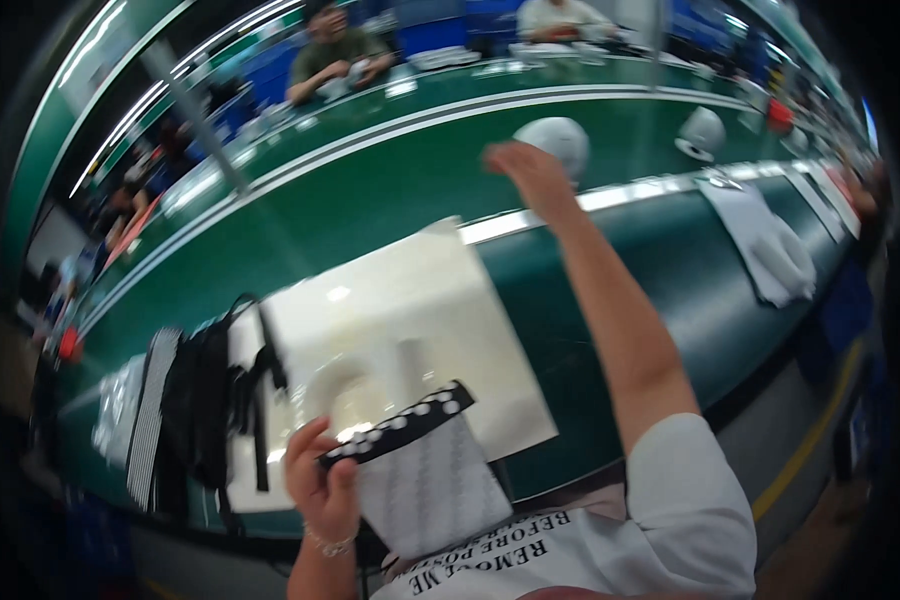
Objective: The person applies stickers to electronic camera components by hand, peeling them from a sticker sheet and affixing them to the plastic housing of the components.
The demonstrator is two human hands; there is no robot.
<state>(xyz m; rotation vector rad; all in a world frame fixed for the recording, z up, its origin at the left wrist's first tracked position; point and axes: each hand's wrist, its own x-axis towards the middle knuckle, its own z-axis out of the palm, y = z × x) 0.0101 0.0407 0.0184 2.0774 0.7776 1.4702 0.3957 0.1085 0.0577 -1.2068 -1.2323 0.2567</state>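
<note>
Low in front of me, my left hand [320, 470] pinches the corner of a white fabric piece [430, 490] topped by a black band with white dots. The piece hangs against my shirt. My right arm stretches far forward over the green belt, and my right hand [532, 172] is in front of a white dome-shaped thing [562, 140], perhaps a cap. Whether they touch is unclear, and the fingers are blurred. Beneath the left hand's fabric, a pale curved piece [345, 385] lies on the cream sheet [450, 300].
Black straps [205, 385], a striped strip [150, 420] and clear plastic bags [118, 410] lie at left. Another white dome [701, 132] stands farther along the green belt [410, 160]. White cloth [760, 245] drapes over the right table. Two people sit across the belt.
</note>
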